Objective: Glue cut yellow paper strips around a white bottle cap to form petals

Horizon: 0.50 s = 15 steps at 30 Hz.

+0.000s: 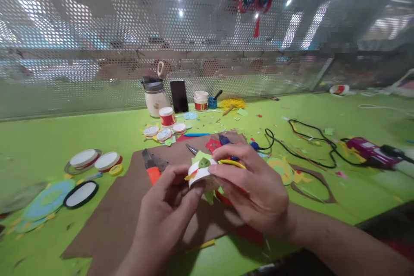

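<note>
Just in front of the person, both hands meet on one small thing. The left hand is curled, thumb and fingertips pinching the near edge of a white paper craft piece with a green leaf shape on top. The right hand closes over its other side, fingers bent round the far edge, so the piece sits gripped between the two hands, above a brown paper sheet. Just beyond the left hand's thumb, an orange-handled cutter lies on that sheet. Just beyond the right hand's fingers are a red paper scrap and a blue-handled tool. Well out past the right hand, a magenta glue gun rests on the green table, with a black cable looping between gun and hand. Well out past the left hand lie red-rimmed white lids and a black-rimmed white disc.
</note>
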Each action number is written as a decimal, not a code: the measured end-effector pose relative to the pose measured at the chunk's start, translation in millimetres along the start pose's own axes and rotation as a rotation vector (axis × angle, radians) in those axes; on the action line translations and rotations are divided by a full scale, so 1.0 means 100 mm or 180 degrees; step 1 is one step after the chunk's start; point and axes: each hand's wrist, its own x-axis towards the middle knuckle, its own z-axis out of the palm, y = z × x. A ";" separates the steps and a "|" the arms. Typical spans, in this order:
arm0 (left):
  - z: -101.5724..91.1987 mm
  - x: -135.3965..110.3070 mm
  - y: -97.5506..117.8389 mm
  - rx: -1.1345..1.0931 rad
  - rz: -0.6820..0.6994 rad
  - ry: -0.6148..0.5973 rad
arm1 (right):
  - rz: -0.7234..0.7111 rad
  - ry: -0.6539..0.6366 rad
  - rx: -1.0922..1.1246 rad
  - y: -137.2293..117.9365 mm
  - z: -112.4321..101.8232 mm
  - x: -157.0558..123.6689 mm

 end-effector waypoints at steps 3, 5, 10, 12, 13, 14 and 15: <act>0.02 -0.02 -0.01 -0.0177 -0.0079 -0.0100 | -0.0132 -0.0066 -0.0197 -0.01 0.00 0.00; 0.04 -0.02 -0.02 -0.0288 -0.0101 -0.0185 | -0.0186 -0.0032 -0.0283 -0.02 0.01 0.02; 0.04 0.01 -0.05 -0.0251 0.0016 -0.0233 | -0.0127 -0.0045 -0.0124 -0.02 0.05 0.04; 0.03 0.03 -0.06 -0.0221 0.0113 -0.0249 | 0.0029 -0.0039 0.0088 -0.03 0.05 0.05; 0.03 0.04 -0.06 -0.0194 0.0145 -0.0226 | 0.0153 0.0005 0.0217 -0.04 0.04 0.06; 0.03 0.04 -0.06 -0.0164 0.0157 -0.0189 | 0.0301 0.0056 0.0359 -0.05 0.03 0.07; 0.03 0.04 -0.05 -0.0136 0.0154 -0.0157 | 0.0457 0.0097 0.0495 -0.06 0.02 0.09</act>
